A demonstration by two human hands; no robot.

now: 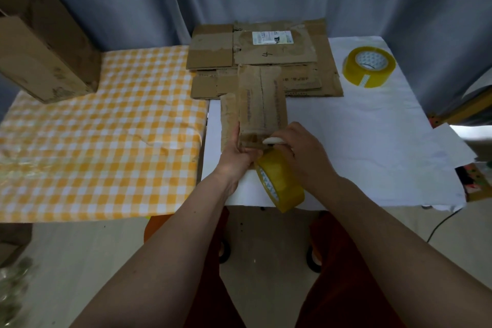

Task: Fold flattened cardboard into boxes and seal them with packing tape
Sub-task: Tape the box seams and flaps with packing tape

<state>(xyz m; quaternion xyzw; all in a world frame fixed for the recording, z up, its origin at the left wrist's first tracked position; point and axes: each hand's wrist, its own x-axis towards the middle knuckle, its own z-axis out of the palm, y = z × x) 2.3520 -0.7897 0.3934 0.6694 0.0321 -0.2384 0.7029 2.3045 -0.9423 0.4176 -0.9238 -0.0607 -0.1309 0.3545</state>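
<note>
Gripping the near end of the small cardboard box [262,109] with my left hand [238,153], I am curling my fingers up against its left side and under its near edge. My right hand [302,153] is closing around a white object [274,140] at the box's near right corner, and I cannot tell just what that object is. A roll of yellow packing tape [279,181] is hanging just below my right hand, tilted, at the near edge of the white table [359,141]; whether my fingers are also holding it I cannot tell. The box is lying lengthwise on the white table, its far end touching the stack of flattened cardboard [266,58] at the far side. A second tape roll [368,66] is sitting at the far right, well apart from the box. To the left, a yellow checked cloth [93,136] is covering another table, with a large cardboard box [45,45] resting on its far left corner.
</note>
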